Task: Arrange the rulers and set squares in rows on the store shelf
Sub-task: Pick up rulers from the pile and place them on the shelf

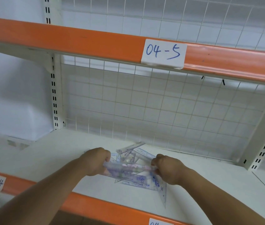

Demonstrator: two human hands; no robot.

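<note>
Rulers [128,170] in a clear bundle are sitting between your hands. Your left hand [96,161] is gripping one end with curled fingers, and your right hand [167,169] is gripping the other. You are holding the bundle low over the white shelf [47,156], just above set squares [144,184] and loose rulers [133,147] lying near the wire grid [161,103].

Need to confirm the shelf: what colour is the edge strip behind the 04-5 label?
Orange edge strip, white label with blue handwriting; head view shows it best.
</note>
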